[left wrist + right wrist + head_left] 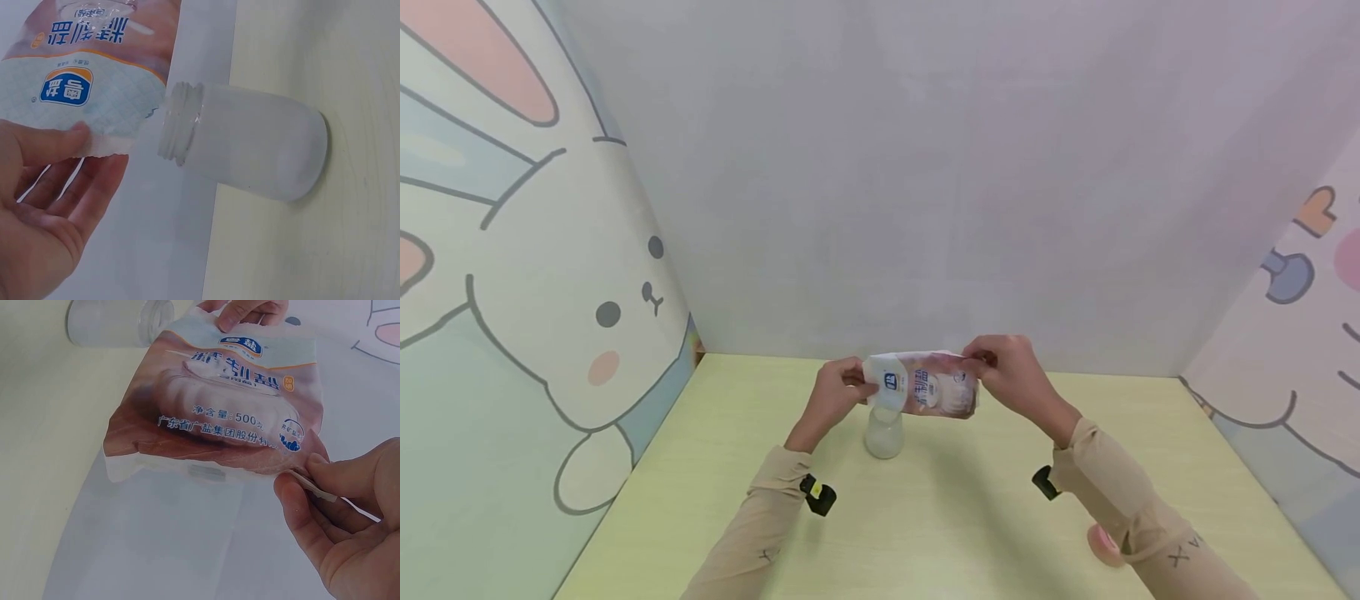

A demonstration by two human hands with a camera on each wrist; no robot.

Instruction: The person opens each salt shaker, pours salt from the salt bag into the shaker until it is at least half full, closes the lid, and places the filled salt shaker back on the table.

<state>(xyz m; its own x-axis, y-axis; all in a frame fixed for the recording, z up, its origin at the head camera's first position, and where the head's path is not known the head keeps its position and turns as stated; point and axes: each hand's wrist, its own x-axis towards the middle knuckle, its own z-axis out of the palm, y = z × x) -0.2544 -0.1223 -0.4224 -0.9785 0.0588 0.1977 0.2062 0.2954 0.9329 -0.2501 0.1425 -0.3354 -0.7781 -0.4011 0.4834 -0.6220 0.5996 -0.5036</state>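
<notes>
My left hand (838,392) pinches one end of a salt bag (936,385) between thumb and fingers, and my right hand (1011,375) pinches a corner at the other end. Held sideways in the air, the bag is printed pinkish brown and white, with a 500 g marking in the right wrist view. Its left end is close over a glass jar (256,144) with a threaded, lidless neck. White contents show through the jar's wall. The jar stands upright on the table, just right of the left hand in the head view.
A pink round lid-like object (1103,546) lies on the pale yellow table (895,533), partly behind my right sleeve. A grey-white wall (925,208) rises behind the table. Side panels with cartoon drawings (550,317) flank it.
</notes>
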